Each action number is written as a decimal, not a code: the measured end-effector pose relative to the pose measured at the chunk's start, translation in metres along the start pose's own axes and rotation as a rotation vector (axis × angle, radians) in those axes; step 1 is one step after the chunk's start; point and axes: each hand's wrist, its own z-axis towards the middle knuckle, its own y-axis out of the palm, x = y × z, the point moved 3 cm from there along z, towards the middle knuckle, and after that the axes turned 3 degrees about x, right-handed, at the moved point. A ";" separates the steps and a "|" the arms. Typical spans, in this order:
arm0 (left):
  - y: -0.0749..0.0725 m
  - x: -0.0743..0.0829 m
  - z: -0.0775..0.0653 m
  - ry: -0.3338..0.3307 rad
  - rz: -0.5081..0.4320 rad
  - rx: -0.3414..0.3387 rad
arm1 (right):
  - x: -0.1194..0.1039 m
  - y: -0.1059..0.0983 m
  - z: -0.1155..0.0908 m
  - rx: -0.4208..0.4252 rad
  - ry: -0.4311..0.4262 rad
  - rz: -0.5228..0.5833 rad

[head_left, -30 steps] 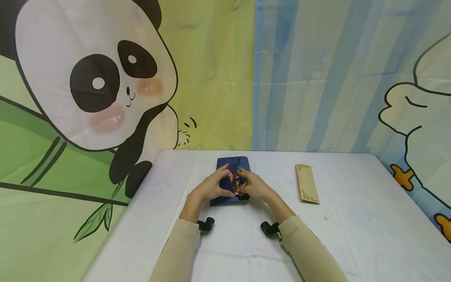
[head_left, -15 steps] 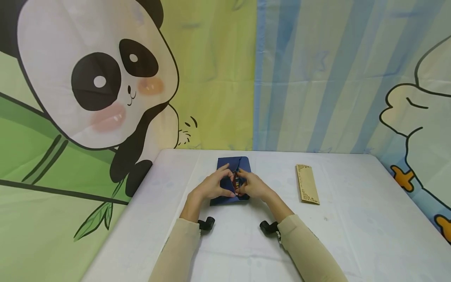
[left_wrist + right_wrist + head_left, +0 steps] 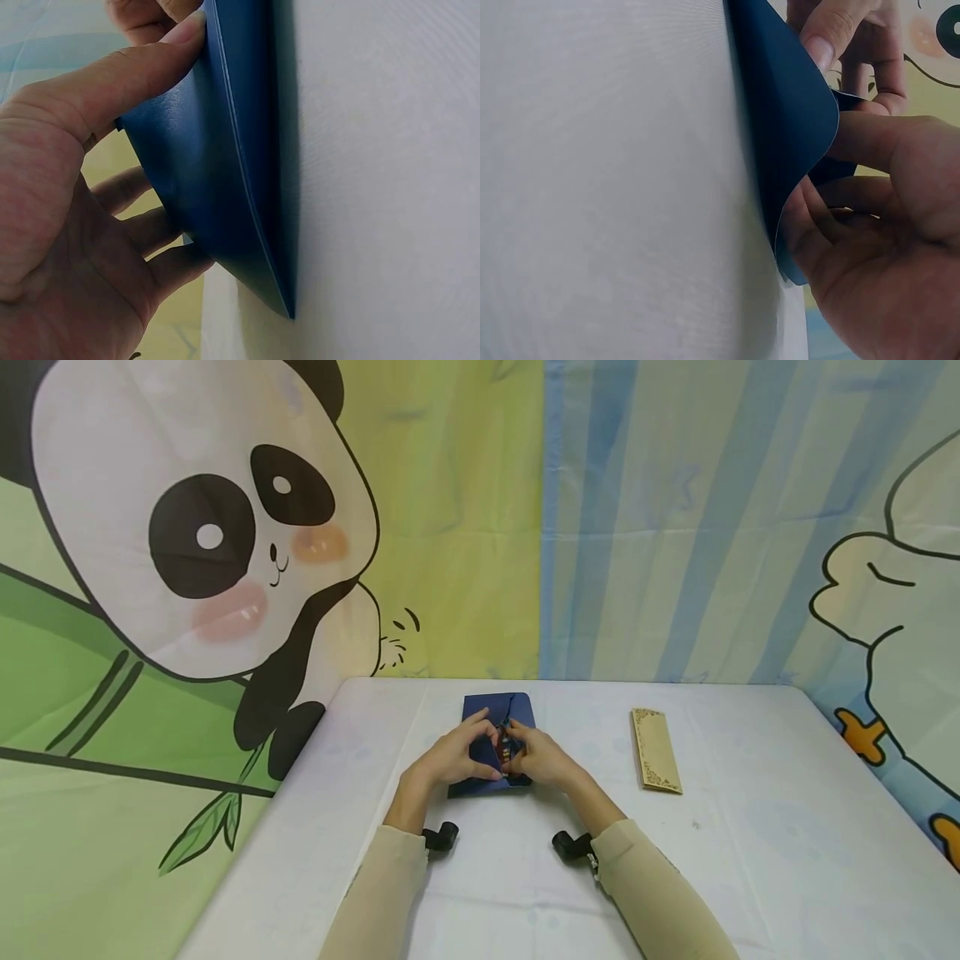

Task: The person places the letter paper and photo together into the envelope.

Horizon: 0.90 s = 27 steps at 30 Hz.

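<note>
A dark blue folder-like thing of thin bendy sheet (image 3: 483, 752) lies near the table's far edge, its flaps partly raised around a small multicoloured strip (image 3: 505, 752). Its exact kind is unclear. My left hand (image 3: 450, 756) pinches the left flap; in the left wrist view the thumb presses the blue sheet (image 3: 187, 165) near its edge, other fingers behind. From the right, my right hand (image 3: 546, 758) grips the opposite flap. In the right wrist view this blue flap (image 3: 787, 105) curves over some of the right fingers and hides their tips.
To the right lies a narrow gold card-like piece (image 3: 656, 750) with ornamented ends. A white cloth covers the table (image 3: 510, 893). Behind it hangs a printed curtain (image 3: 450, 527) with a panda. Black cameras sit at the left wrist (image 3: 441, 837) and right wrist (image 3: 573, 846).
Both hands keep nearly the same place on the blue folder. The right fingers have shifted very slightly over the coloured strip; the gold piece stays put.
</note>
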 end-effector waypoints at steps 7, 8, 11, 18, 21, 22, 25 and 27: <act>0.000 0.000 0.000 0.001 -0.006 -0.005 | -0.005 -0.004 -0.002 0.013 -0.021 -0.060; 0.000 0.000 0.000 0.000 -0.004 -0.005 | -0.006 -0.006 -0.003 0.019 -0.019 -0.075; 0.000 0.000 0.001 -0.005 -0.004 -0.008 | -0.007 -0.010 -0.004 0.034 -0.007 -0.100; 0.002 0.001 0.001 -0.004 -0.006 -0.013 | -0.005 -0.030 -0.011 0.061 0.015 -0.120; 0.002 0.001 0.001 -0.002 -0.003 -0.017 | -0.004 -0.042 -0.016 0.093 -0.007 -0.172; 0.002 0.001 0.001 -0.001 -0.002 -0.017 | -0.004 -0.045 -0.017 0.105 -0.012 -0.189; 0.001 0.001 0.000 -0.005 0.003 -0.013 | -0.003 -0.055 -0.021 0.142 -0.022 -0.243; 0.000 0.001 0.000 -0.009 0.004 -0.007 | -0.001 -0.061 -0.023 0.166 -0.024 -0.284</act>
